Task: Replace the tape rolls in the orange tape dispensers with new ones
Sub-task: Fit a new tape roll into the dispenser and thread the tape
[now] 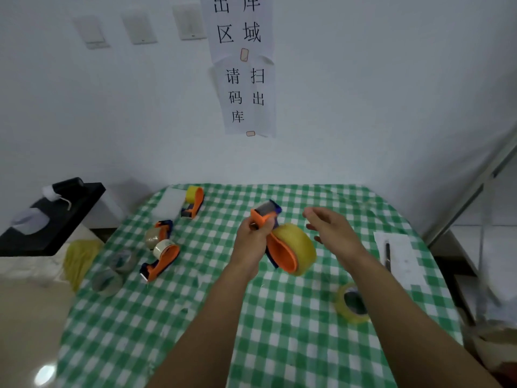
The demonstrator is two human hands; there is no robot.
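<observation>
Head view: on the wall, the upper paper sign [237, 23] reads 出库区域 and the lower paper sign [246, 96] reads 请扫码出库. The left hand [253, 239] grips an orange tape dispenser [282, 254] with a fat yellow tape roll [300, 243] on it, up over the middle of the green checked table [195, 317]. The right hand [333, 231] is wide and loose, just beside the roll, holding nothing. A loose yellow roll [353, 303] lies near the right edge. Open cloth spreads toward the near edge.
</observation>
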